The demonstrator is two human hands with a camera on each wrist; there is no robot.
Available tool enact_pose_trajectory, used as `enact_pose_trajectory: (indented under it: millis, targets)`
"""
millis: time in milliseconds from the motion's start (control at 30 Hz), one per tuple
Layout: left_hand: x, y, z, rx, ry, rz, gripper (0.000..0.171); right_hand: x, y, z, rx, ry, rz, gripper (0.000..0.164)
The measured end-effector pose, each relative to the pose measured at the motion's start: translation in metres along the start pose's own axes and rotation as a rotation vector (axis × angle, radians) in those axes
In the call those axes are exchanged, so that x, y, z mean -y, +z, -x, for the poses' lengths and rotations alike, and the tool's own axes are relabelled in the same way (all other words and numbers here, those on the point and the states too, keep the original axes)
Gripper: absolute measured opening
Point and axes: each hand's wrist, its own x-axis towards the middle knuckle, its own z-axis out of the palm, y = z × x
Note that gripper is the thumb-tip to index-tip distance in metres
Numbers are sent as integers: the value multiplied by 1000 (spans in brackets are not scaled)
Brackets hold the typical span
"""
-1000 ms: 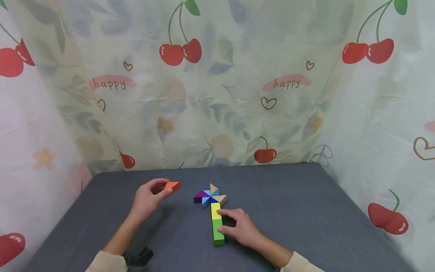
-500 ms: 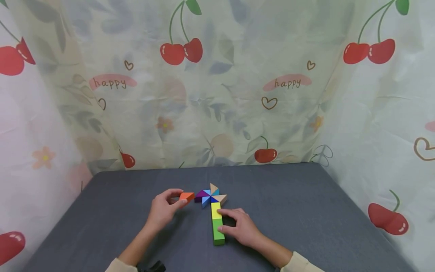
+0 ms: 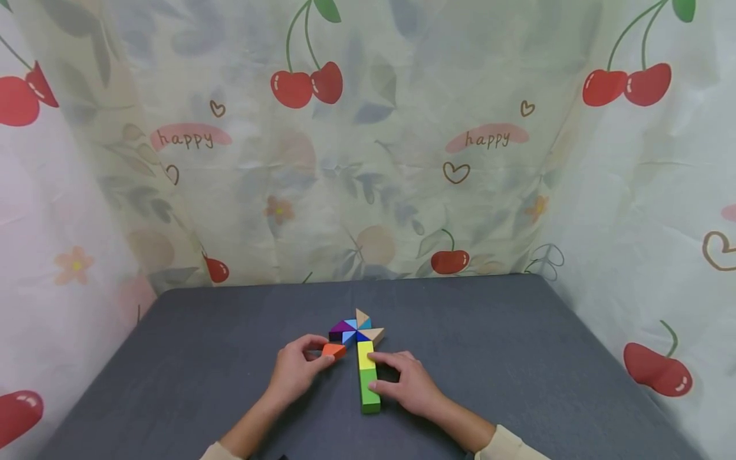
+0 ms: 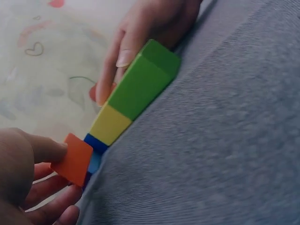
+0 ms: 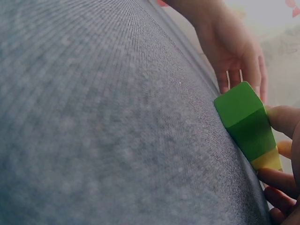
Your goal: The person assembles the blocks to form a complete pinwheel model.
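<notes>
My left hand [image 3: 298,369] pinches an orange triangular block [image 3: 333,351] between thumb and fingers, just in front of the pinwheel of small triangular blocks. That pinwheel has a purple block [image 3: 340,328], light blue ones, a dark blue block [image 3: 362,337] and two bare wood ones [image 3: 375,333]. From its near side a yellow block [image 3: 365,358] and a green block [image 3: 368,383] run toward me in a line. Along their right side lies my right hand [image 3: 415,387], one finger touching the yellow block and the thumb the green. In the left wrist view the orange block [image 4: 74,161] overlaps the pinwheel's edge.
A dark grey cloth [image 3: 489,358] covers the table under the blocks. Behind and at both sides hangs a pale curtain [image 3: 368,160] printed with cherries and flowers.
My left hand has carried the orange block right and toward me, from left of the pinwheel to its near-left side. The right hand and the yellow and green blocks have stayed put.
</notes>
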Motion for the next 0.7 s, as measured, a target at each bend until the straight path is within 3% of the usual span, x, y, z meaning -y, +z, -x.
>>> enact_pose_trajectory:
  millis: [233,333,500,700]
  targets:
    - [-2,6,0,-12,1,-86,31,0,1,0,-6,-1,-1,53]
    - [-4,5,-1,12,-9,-102,30,-1,1,0,-11,-10,3,53]
    - [-1,-4,-5,143,-15,-125,37,-1,1,0,-16,-26,6,52]
    - [10,-21,-11,357,37,-50,47,1,1,0,-16,-21,9,51]
